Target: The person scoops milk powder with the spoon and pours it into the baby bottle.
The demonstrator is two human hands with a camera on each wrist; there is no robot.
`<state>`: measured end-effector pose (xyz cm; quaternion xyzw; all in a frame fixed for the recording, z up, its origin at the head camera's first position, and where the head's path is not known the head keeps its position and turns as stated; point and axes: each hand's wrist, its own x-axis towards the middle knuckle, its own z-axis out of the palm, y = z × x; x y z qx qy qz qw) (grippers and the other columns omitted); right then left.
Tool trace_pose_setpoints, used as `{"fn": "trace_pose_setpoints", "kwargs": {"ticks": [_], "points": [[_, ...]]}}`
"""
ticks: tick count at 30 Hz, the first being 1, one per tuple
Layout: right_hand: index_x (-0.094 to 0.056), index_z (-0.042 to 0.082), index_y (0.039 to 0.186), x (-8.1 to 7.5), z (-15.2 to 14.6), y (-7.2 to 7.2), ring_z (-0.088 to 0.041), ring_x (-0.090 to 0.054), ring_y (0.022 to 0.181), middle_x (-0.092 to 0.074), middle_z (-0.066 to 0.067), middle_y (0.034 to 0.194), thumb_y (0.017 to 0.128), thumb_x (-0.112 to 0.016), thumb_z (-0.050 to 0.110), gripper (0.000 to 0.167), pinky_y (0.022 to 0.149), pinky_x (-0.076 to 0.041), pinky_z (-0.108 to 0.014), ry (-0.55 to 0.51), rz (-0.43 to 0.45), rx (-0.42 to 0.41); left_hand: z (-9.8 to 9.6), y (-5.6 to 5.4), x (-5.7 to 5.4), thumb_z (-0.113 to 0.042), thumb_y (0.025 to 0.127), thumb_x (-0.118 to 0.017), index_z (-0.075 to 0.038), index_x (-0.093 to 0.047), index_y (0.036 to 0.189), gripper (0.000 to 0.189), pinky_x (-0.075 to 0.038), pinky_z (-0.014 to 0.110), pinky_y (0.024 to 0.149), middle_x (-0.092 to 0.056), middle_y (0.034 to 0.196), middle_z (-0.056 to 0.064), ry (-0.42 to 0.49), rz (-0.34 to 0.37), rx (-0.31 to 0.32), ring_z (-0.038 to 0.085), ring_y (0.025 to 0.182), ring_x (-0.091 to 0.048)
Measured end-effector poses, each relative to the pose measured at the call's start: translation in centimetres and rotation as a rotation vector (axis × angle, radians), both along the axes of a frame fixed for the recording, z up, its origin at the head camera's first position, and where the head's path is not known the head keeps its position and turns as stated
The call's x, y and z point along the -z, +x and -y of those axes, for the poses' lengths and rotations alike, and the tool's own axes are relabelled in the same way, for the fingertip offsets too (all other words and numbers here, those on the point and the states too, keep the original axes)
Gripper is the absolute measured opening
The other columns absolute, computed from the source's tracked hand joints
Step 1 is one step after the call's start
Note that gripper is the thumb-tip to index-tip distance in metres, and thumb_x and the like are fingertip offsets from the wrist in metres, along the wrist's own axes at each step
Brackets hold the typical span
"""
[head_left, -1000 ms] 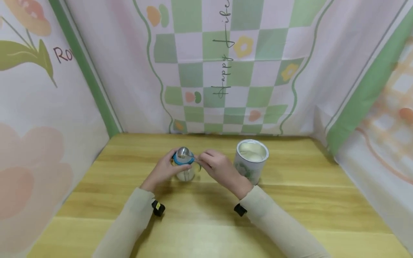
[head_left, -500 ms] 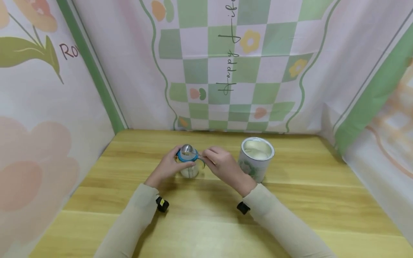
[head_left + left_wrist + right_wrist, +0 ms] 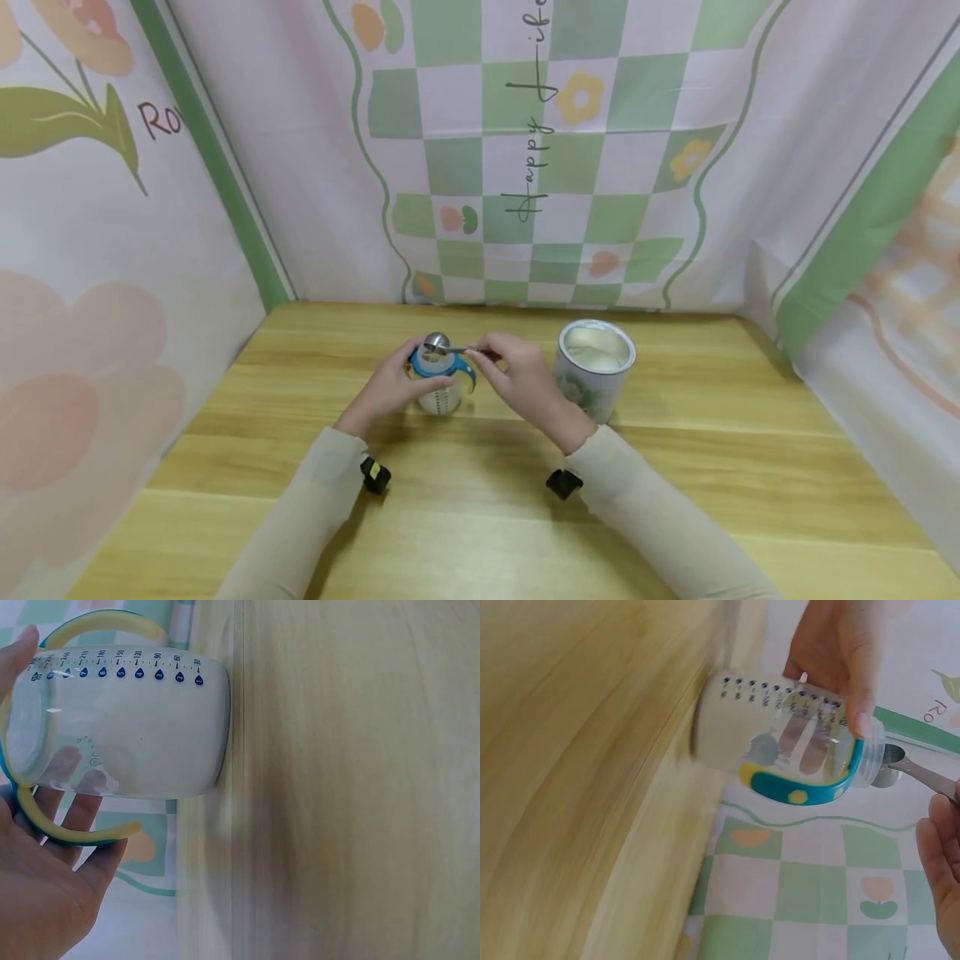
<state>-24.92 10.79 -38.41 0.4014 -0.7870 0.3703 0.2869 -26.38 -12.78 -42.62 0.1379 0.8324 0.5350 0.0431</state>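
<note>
A clear baby bottle [image 3: 438, 400] with a blue-and-yellow two-handled collar stands upright on the table, whitish contents inside. My left hand [image 3: 390, 387] grips its upper part, thumb on the near side and fingers behind. In the left wrist view, the bottle [image 3: 142, 735] shows blue volume marks. My right hand [image 3: 525, 387] pinches the handle of a metal measuring spoon [image 3: 437, 342]. The spoon's bowl is tilted at the bottle's open mouth; in the right wrist view its handle [image 3: 930, 778] slants away from the rim. Whether powder remains in the bowl cannot be told.
An open tin [image 3: 588, 392] with pale powder [image 3: 595, 358] stands on the table just beyond my right hand. The wooden table [image 3: 480, 533] meets patterned curtains [image 3: 510, 167] at the back and sides.
The spoon's bowl has turned from rounded side up to tilted, so its hollow shows. My right hand has shifted slightly; the left still holds the bottle. The head view moved a little earlier.
</note>
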Motion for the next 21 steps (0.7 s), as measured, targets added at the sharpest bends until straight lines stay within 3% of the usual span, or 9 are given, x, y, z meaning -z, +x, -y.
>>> {"fn": "trace_pose_setpoints", "kwargs": {"ticks": [3,7,11,15,21], "points": [[-0.071,0.005,0.095,-0.1,0.1,0.0,-0.013,-0.069,0.079,-0.071,-0.005,0.088,0.094,-0.071,0.005,0.001,0.069,-0.057,-0.026,-0.056,0.084,0.01,0.1,0.1,0.0,-0.05,0.08,-0.083,-0.033,-0.049,0.142,0.072,-0.04,0.058,0.102,-0.061,0.128,-0.005,-0.007,-0.011,0.002,0.023,0.122,-0.053],[-0.071,0.008,0.095,-0.3,0.1,0.1,-0.01,-0.068,0.08,-0.071,-0.002,0.088,0.098,-0.068,0.013,0.007,0.072,-0.057,-0.026,-0.096,0.184,0.039,0.2,-0.1,0.0,-0.053,0.079,-0.082,-0.033,-0.049,0.142,0.074,-0.04,0.059,0.102,-0.061,0.129,-0.005,-0.013,-0.022,0.011,0.023,0.123,-0.053],[-0.071,0.009,0.096,-0.6,-0.1,0.1,-0.01,-0.066,0.074,-0.07,-0.003,0.083,0.099,-0.067,0.018,0.011,0.064,-0.056,-0.027,-0.143,0.288,0.059,0.1,-0.3,0.0,-0.051,0.08,-0.082,-0.031,-0.049,0.142,0.073,-0.039,0.058,0.103,-0.059,0.13,-0.006,-0.019,-0.035,0.011,0.023,0.124,-0.052],[-0.071,0.008,0.1,-0.9,-0.3,0.3,-0.019,-0.067,0.072,-0.071,-0.007,0.083,0.099,-0.066,0.023,0.016,0.059,-0.055,-0.027,-0.226,0.433,0.068,0.0,-0.3,-0.1,-0.046,0.081,-0.084,-0.029,-0.05,0.142,0.072,-0.039,0.057,0.104,-0.059,0.132,-0.006,-0.013,-0.038,0.008,0.023,0.126,-0.051],[-0.072,0.006,0.102,-1.7,-0.8,0.5,-0.029,-0.068,0.078,-0.071,-0.01,0.085,0.099,-0.067,0.025,0.02,0.064,-0.054,-0.03,-0.296,0.595,0.077,0.1,-0.2,-0.1,-0.046,0.08,-0.084,-0.031,-0.049,0.143,0.073,-0.037,0.058,0.105,-0.058,0.133,-0.005,-0.016,-0.023,0.003,0.023,0.127,-0.05]]}}
